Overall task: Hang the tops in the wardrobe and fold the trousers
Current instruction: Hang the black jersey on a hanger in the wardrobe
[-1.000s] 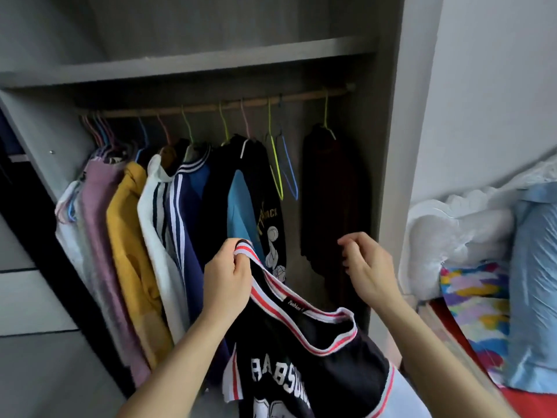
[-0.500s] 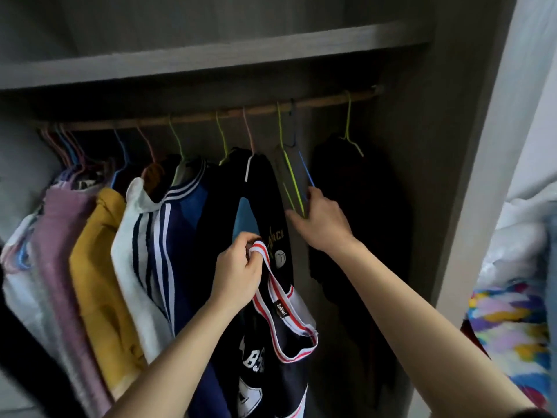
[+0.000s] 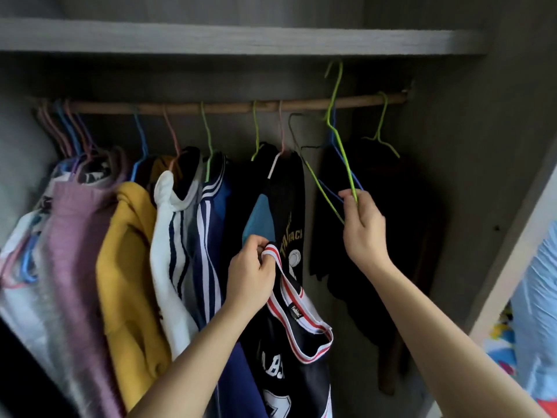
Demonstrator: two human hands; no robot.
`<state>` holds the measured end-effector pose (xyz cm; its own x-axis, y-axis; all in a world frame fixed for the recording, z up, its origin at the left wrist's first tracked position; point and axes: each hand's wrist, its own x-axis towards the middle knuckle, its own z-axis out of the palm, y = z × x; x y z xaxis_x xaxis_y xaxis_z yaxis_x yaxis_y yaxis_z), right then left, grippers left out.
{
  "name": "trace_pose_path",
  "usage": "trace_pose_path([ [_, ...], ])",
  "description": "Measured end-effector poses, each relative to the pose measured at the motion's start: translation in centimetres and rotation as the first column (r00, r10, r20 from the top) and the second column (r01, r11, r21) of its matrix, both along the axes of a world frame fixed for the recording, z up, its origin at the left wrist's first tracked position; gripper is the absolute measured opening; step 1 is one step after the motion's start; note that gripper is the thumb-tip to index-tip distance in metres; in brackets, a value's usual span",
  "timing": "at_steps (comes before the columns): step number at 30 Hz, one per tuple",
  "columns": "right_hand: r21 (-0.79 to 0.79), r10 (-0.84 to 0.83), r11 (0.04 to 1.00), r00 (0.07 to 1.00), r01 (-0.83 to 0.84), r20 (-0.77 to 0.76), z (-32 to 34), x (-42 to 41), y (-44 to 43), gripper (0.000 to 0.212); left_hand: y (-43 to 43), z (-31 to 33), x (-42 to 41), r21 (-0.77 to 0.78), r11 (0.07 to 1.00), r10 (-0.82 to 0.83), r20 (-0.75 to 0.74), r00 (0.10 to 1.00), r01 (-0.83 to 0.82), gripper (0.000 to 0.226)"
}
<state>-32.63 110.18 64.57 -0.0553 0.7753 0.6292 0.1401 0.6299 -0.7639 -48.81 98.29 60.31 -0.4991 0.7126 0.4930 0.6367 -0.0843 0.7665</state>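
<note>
Right hand [image 3: 361, 227] first: thumb and fingers are pinched shut on the lower wire of a green hanger [image 3: 346, 173]. I see the hanger tilted, with its hook up above the rail [image 3: 229, 107] and not resting on it. A blue hanger [image 3: 330, 189] sits just behind it under the rail.

Left hand [image 3: 250, 276] is curled tight round the red-and-white striped edge of the black jersey [image 3: 289, 357]. That jersey dangles below the middle of the rail from the hand alone, in front of the clothes hung there.

Further out, at the right end of the rail I have a dark top [image 3: 401, 221] on its own hanger. Under the left half of the rail there is a row of hung tops: a white striped top [image 3: 168, 236], a yellow top [image 3: 129, 251] and a mauve top [image 3: 78, 236], packed side by side. A grey shelf [image 3: 241, 40] runs right above the rail.
</note>
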Motion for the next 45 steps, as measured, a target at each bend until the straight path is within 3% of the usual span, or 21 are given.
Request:
trace_pose_path([
  [4,-0.014,-0.058,0.998,0.995,0.057,-0.079,-5.0,2.4,-5.7,0.019,-0.5,-2.1,-0.1,0.082,0.993,-0.092,0.083,0.992,0.085,0.012],
  [6,-0.086,-0.092,0.993,0.985,0.08,-0.147,-7.8,4.2,-8.3,0.021,-0.5,-3.1,0.9,0.088,0.982,-0.184,0.201,0.962,0.169,0.016],
  [8,-0.195,-0.103,0.979,0.959,0.052,-0.262,-10.2,6.1,-11.0,0.024,-0.1,-3.9,2.3,0.066,0.962,-0.265,0.448,0.854,0.264,0.021],
  [10,-0.263,-0.099,0.965,0.929,0.002,-0.357,-12.7,7.9,-13.6,0.032,0.4,-4.5,3.9,0.047,0.925,-0.305,0.68,0.667,0.376,0.025],
  [13,-0.374,-0.087,0.925,0.921,-0.067,-0.38,-15.8,10.8,-17.3,0.036,0.6,-5.5,6.1,0.036,0.833,-0.367,0.783,0.502,0.553,0.029],
  [15,-0.439,-0.089,0.898,0.973,-0.013,-0.211,-17.6,12.9,-19.0,0.032,0.3,-6.3,7.5,0.062,0.796,-0.408,0.79,0.458,0.603,0.026],
  [18,-0.471,-0.045,0.88,0.998,0.058,0.038,-18.7,15.4,-20.1,0.023,-0.5,-7.4,9.2,0.022,0.776,-0.477,0.673,0.564,0.631,0.016],
  [20,-0.497,-0.002,0.867,0.999,-0.015,-0.034,-18.0,15.8,-20.3,0.009,-1.1,-7.8,10.1,-0.015,0.761,-0.526,0.57,0.63,0.649,0.01],
  [22,-0.501,0.023,0.861,0.99,-0.09,-0.137,-16.9,16.0,-20.0,0.034,-2.0,-8.1,11.0,-0.059,0.746,-0.565,0.472,0.676,0.664,0.006],
  [24,-0.488,0.023,0.866,0.984,-0.108,-0.177,-15.7,16.2,-19.7,0.039,-2.8,-8.6,12.0,-0.123,0.746,-0.573,0.382,0.725,0.655,0.007],
  [27,-0.398,-0.056,0.916,0.998,0.041,-0.027,-14.7,16.9,-19.9,0.025,-3.3,-9.9,12.6,-0.222,0.886,-0.401,0.073,0.913,0.407,0.018],
  [30,-0.375,-0.132,0.913,0.986,0.163,0.106,-15.5,18.8,-20.9,0.024,-3.5,-10.8,12.8,-0.231,0.95,-0.239,-0.093,0.967,0.212,0.022],
  [35,-0.426,-0.085,0.882,0.957,0.201,0.276,-16.9,23.7,-22.8,0.022,-3.7,-12.4,14.1,-0.345,0.934,-0.109,-0.032,0.994,0.091,0.003],
  [41,-0.418,-0.006,0.884,0.901,0.207,0.434,-16.5,27.9,-23.8,0.024,-3.3,-13.3,15.1,-0.399,0.916,-0.06,-0.026,0.998,0.045,0.009],
  [45,-0.446,0.049,0.876,0.887,0.182,0.458,-16.5,29.4,-23.8,0.022,-3.3,-13.5,14.9,-0.416,0.909,-0.018,-0.049,0.999,-0.004,0.016],
])
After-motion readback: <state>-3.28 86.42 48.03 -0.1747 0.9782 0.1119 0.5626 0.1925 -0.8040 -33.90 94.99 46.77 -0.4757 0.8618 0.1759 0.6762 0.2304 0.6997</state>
